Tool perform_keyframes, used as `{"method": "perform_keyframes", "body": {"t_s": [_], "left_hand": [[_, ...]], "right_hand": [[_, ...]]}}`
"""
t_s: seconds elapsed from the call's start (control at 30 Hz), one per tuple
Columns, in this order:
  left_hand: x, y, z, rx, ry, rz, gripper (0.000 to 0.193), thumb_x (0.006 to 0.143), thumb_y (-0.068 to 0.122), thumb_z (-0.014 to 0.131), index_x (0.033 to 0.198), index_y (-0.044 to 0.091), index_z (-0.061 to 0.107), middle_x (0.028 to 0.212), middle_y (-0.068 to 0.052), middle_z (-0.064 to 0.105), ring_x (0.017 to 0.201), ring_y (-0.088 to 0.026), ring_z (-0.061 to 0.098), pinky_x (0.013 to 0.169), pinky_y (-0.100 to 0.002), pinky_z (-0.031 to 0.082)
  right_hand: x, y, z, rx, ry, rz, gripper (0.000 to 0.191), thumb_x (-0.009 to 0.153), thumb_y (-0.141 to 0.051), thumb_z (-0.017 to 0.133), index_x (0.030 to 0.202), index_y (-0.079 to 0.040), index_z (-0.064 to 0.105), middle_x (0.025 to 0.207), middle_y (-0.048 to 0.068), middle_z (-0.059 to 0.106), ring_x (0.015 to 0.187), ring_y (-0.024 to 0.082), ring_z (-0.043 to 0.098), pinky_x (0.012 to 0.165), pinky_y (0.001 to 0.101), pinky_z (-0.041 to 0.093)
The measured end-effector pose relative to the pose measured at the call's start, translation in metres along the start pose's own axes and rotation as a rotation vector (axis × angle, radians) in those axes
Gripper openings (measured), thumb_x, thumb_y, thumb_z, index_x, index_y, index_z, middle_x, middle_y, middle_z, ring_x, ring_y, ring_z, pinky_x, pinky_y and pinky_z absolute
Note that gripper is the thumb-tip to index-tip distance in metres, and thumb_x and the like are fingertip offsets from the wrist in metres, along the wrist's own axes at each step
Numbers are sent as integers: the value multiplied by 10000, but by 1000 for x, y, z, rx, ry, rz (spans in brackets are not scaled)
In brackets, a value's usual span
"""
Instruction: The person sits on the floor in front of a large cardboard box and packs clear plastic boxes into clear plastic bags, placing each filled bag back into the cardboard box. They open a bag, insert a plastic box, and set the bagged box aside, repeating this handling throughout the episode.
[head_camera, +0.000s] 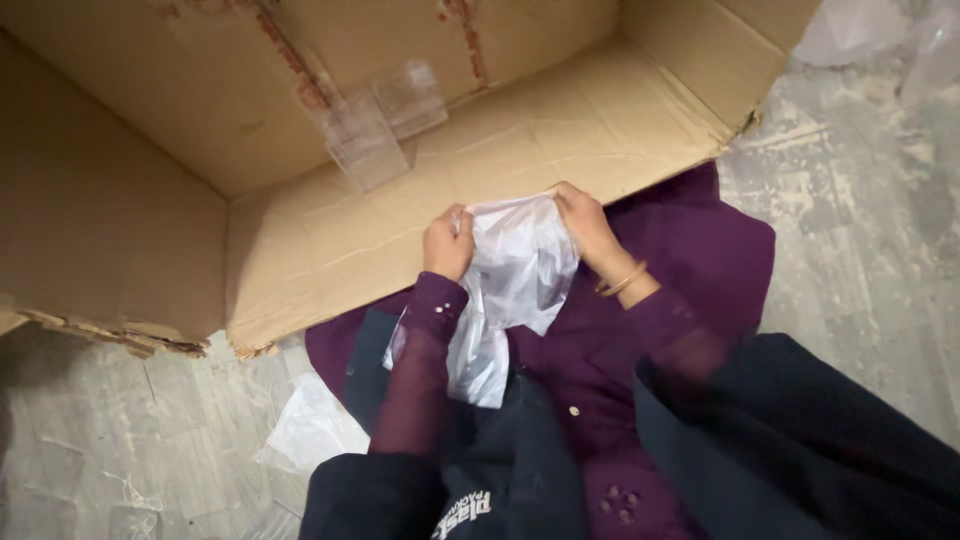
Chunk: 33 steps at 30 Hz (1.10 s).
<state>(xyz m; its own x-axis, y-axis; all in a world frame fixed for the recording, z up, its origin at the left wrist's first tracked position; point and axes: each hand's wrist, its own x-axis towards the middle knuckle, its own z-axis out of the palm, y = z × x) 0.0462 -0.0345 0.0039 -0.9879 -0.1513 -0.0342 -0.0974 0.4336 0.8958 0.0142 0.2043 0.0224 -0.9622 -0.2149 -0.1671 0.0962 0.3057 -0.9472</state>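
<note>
My left hand (446, 243) and my right hand (587, 226) both grip the top edge of a thin clear plastic bag (512, 290), holding it between them. The bag hangs down over my purple garment (690, 255) and dark apron (510, 450). A gold bangle (624, 279) circles my right wrist. Both hands hover just over the near flap of a large open cardboard box (330, 240).
Two small clear plastic containers (385, 125) lie inside the box near its back wall. More clear plastic (310, 425) lies on the grey concrete floor (870, 200) at the lower left, and crumpled plastic (880, 30) sits at the top right.
</note>
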Motion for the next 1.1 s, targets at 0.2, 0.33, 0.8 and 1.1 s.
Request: {"method": "perform_keyframes", "body": {"t_s": [0.2,0.33,0.8,1.1], "left_hand": [[15,55,16,-32,-156,248,342,1007,341,640,889,20,620,719,-189,573,670,-373,550,628,-397,497],[16,79,33,-106,-158,169,316,1018,351,607,903,72,698,734,-82,709,686,-166,686,672,-326,536],[7,62,13,-157,-305,0,330,1029,347,542,996,80,734,741,-30,731,710,-101,665,661,-264,491],[9,45,20,-295,-327,152,467,1127,384,475,1067,21,763,892,-74,714,859,-139,633,816,-278,502]], "right_hand": [[-43,-58,-19,891,-492,334,341,993,-279,554,1143,-28,728,1108,61,741,1037,158,676,936,319,535],[-48,-41,-62,236,-171,188,313,1043,-286,585,1060,-22,751,963,54,707,819,146,585,693,293,479],[-27,119,-277,403,791,502,493,1034,-308,482,1329,87,491,1302,286,681,1001,289,583,785,429,471],[-13,69,-278,623,773,-200,402,1067,-319,676,1324,-109,448,1340,88,504,1095,204,524,960,409,487]]}}
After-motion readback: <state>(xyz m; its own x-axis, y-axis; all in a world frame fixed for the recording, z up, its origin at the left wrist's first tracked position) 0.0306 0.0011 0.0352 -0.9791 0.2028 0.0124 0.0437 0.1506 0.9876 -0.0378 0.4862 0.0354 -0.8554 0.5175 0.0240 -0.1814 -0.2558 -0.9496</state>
